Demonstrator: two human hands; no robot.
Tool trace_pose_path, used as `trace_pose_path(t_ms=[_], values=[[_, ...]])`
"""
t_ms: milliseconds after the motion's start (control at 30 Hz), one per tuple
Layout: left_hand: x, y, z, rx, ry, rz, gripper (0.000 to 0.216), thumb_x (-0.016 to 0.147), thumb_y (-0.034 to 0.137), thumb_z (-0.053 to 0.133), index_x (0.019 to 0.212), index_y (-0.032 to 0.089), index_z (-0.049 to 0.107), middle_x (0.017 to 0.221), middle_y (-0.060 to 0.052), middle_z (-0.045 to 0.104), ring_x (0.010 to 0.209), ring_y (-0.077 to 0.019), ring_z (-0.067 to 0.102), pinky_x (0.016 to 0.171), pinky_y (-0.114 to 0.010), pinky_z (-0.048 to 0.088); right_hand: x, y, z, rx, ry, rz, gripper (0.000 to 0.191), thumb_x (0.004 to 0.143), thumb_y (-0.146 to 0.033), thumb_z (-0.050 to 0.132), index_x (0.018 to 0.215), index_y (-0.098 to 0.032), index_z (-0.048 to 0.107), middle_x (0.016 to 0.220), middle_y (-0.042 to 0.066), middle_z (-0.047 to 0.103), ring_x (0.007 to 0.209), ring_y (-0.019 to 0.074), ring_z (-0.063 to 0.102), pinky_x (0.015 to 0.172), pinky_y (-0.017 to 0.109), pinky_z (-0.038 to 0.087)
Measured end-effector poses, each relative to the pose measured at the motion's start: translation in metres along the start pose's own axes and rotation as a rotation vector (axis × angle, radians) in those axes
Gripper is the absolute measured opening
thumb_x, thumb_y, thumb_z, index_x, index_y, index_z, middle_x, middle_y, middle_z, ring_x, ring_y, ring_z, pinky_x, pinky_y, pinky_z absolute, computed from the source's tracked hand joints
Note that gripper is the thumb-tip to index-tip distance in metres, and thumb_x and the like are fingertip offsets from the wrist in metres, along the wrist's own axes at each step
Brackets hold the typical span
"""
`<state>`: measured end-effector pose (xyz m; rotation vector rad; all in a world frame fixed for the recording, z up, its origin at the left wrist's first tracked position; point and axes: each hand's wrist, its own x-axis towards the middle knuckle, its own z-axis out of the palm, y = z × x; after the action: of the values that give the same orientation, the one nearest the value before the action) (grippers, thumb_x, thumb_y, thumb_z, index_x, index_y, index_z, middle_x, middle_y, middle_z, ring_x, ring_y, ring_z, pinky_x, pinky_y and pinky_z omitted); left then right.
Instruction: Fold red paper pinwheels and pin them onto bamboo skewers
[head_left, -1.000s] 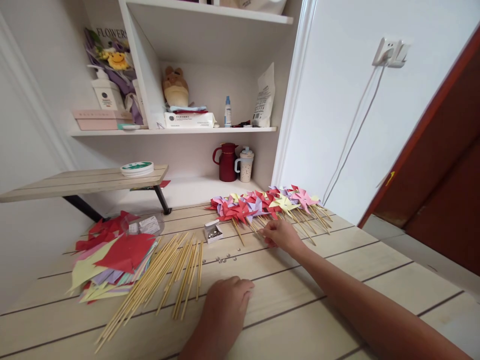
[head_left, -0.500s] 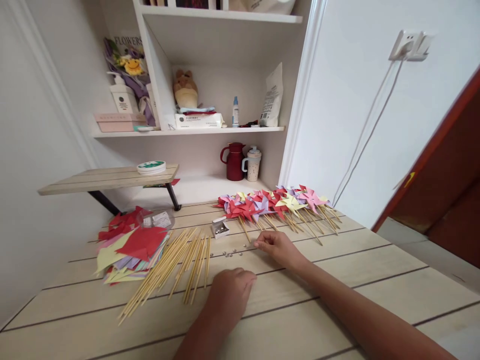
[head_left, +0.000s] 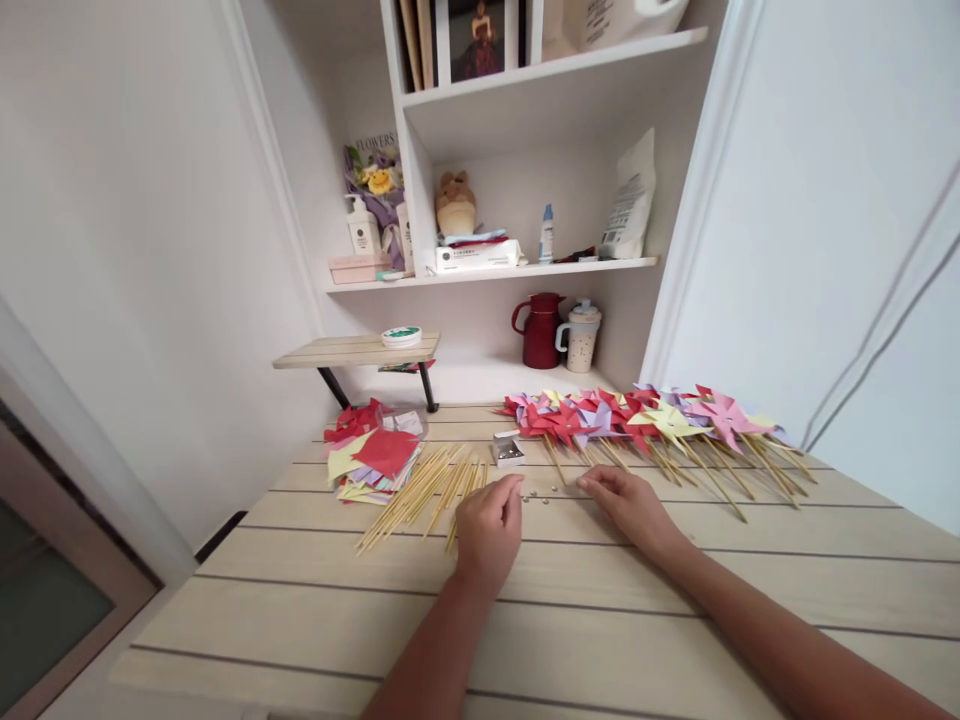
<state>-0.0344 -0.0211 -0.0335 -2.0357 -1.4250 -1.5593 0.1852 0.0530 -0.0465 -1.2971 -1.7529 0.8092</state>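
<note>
My left hand [head_left: 489,528] is closed beside the bamboo sticks [head_left: 420,495], covering the ends of some. What its fingers hold, if anything, is hidden. My right hand [head_left: 628,503] rests on the table with thumb and forefinger pinched together; anything between them is too small to make out. Several small silvery pins or studs [head_left: 546,501] lie loose between the two hands. Behind them stands a small open white box [head_left: 509,450] with more shiny pieces inside. Finished paper pinwheels [head_left: 671,420] on sticks lie heaped beyond my right hand.
Coloured paper pieces [head_left: 385,455] are piled on the left, by a clear plastic container [head_left: 409,424]. A small raised wooden shelf [head_left: 337,352] stands behind them. At the back are a red jug [head_left: 541,332] and a lidded cup [head_left: 583,338].
The view has turned left, shifting everything rightward in the picture. My left hand has moved forward, closer to the loose pins. My right hand keeps its pinch near them.
</note>
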Motion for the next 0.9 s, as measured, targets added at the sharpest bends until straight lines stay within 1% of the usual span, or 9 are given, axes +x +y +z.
trace_pose_path(t_ms=[133,200,267,400,500,600,667,733,900], values=[[0.006,-0.008,-0.005,0.07,0.061,0.002,0.027,0.096,0.013,0.049,0.105,0.021,0.073,0.09,-0.007,0.078,0.081,-0.0184,0.072,0.076,-0.03,0.054,0.0,-0.001,0.001,0.017,0.012,-0.003,0.035,0.083,-0.054,0.056,0.075,-0.02,0.064,0.053,-0.005,0.044,0.052,0.015,0.04,0.054,0.028,0.03],[0.016,-0.014,-0.013,0.146,0.091,-0.011,0.028,0.096,0.014,0.048,0.106,0.02,0.073,0.089,-0.009,0.076,0.083,-0.0212,0.07,0.08,-0.035,0.053,0.0,-0.002,0.001,0.014,0.006,-0.01,0.035,0.083,-0.054,0.056,0.074,-0.02,0.064,0.052,-0.005,0.044,0.052,0.0149,0.04,0.053,0.028,0.03],[0.03,-0.022,-0.023,0.246,0.091,-0.027,0.026,0.094,0.015,0.051,0.103,0.021,0.075,0.095,-0.012,0.073,0.095,-0.026,0.067,0.09,-0.044,0.049,0.0,-0.002,0.001,0.015,0.003,-0.019,0.036,0.083,-0.054,0.056,0.073,-0.021,0.064,0.052,-0.005,0.044,0.051,0.0149,0.04,0.053,0.028,0.031],[0.054,-0.054,-0.047,0.709,-0.151,-0.109,0.034,0.087,0.015,0.059,0.118,0.023,0.071,0.136,-0.014,0.061,0.13,-0.0345,0.049,0.113,-0.059,0.027,0.0,-0.003,0.001,0.015,-0.022,0.004,0.036,0.084,-0.054,0.055,0.073,-0.021,0.063,0.049,-0.005,0.045,0.048,0.0143,0.039,0.052,0.028,0.032],[0.063,-0.084,-0.065,0.876,-0.32,-0.23,0.047,0.084,0.023,0.066,0.13,0.019,0.062,0.154,-0.018,0.043,0.144,-0.0387,0.031,0.116,-0.064,0.016,0.001,-0.002,0.002,0.021,-0.058,0.01,0.035,0.084,-0.054,0.055,0.073,-0.021,0.062,0.047,-0.006,0.046,0.045,0.0138,0.039,0.051,0.028,0.032],[0.063,-0.108,-0.081,0.966,-0.401,-0.316,0.058,0.083,0.029,0.068,0.139,0.019,0.055,0.16,-0.018,0.034,0.148,-0.0392,0.023,0.116,-0.065,0.01,0.001,-0.002,0.002,0.033,-0.071,0.0,0.034,0.083,-0.053,0.055,0.073,-0.021,0.061,0.047,-0.005,0.047,0.044,0.0132,0.038,0.05,0.027,0.031],[0.061,-0.116,-0.088,0.968,-0.437,-0.351,0.063,0.083,0.032,0.067,0.142,0.018,0.05,0.158,-0.02,0.037,0.147,-0.039,0.025,0.116,-0.064,0.009,0.001,-0.001,0.002,0.04,-0.076,-0.001,0.034,0.083,-0.052,0.055,0.073,-0.021,0.06,0.047,-0.006,0.047,0.043,0.0126,0.037,0.05,0.027,0.031],[0.058,-0.119,-0.092,0.943,-0.468,-0.38,0.065,0.083,0.034,0.066,0.143,0.017,0.048,0.151,-0.021,0.047,0.142,-0.0389,0.036,0.114,-0.063,0.014,0.001,-0.001,0.002,0.045,-0.081,-0.001,0.034,0.084,-0.052,0.055,0.072,-0.021,0.06,0.047,-0.006,0.046,0.043,0.0122,0.037,0.049,0.027,0.03],[0.051,-0.115,-0.096,0.905,-0.469,-0.414,0.053,0.089,0.035,0.055,0.138,0.015,0.053,0.124,-0.019,0.069,0.116,-0.0351,0.061,0.108,-0.055,0.027,0.001,-0.001,0.002,0.048,-0.078,0.006,0.034,0.083,-0.052,0.057,0.074,-0.02,0.062,0.046,-0.005,0.048,0.043,0.0123,0.038,0.048,0.026,0.03]])
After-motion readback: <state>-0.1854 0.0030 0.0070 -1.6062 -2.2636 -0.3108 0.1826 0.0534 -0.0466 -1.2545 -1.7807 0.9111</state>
